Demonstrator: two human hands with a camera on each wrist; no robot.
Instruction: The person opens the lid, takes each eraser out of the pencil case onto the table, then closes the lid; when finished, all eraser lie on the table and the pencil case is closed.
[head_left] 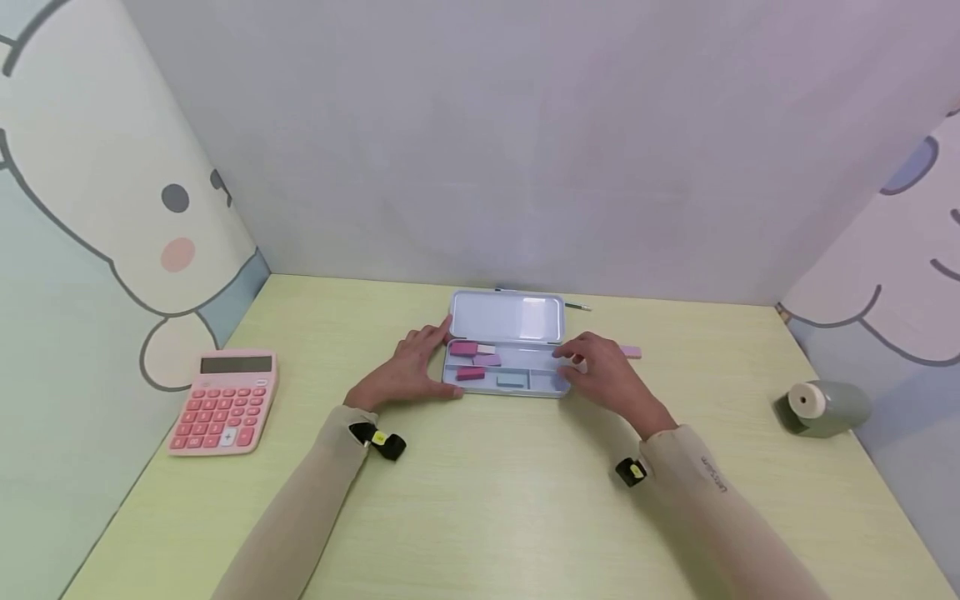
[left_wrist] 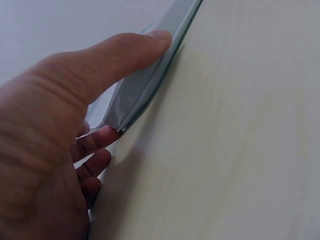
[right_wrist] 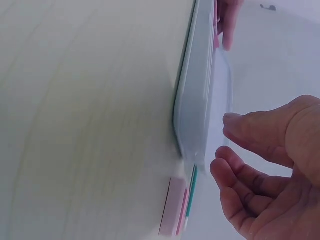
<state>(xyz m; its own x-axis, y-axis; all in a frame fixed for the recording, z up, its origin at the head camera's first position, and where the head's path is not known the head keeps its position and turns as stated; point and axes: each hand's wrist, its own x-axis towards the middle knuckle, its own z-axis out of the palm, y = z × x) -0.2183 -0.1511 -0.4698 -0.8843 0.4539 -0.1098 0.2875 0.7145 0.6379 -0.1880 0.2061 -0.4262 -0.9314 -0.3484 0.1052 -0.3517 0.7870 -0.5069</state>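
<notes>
Sleeves of pale cloth reach in from the near edge of the yellow-green table (head_left: 480, 517), each with a small black camera strapped at the wrist.

Far to the left sits a pink calculator (head_left: 225, 401), flat and well apart from the hands, out of the way.

Next comes the left hand (head_left: 408, 371). It grips the left end of the pencil case (head_left: 507, 367): the thumb (left_wrist: 125, 52) lies along the near edge and the fingers curl round the end. That hold seems to keep the case from sliding.

The case lies in the middle of the table with its lid (head_left: 507, 317) standing open. Pink erasers (head_left: 472, 360) lie inside at the left end.

The right hand (head_left: 606, 371) hovers at the right end, fingers (right_wrist: 260, 137) loosely bent and apart, holding nothing. Just behind it lies a pink block (right_wrist: 172, 212).

Far right, a grey-green pencil sharpener (head_left: 821, 407) lies on its side.
</notes>
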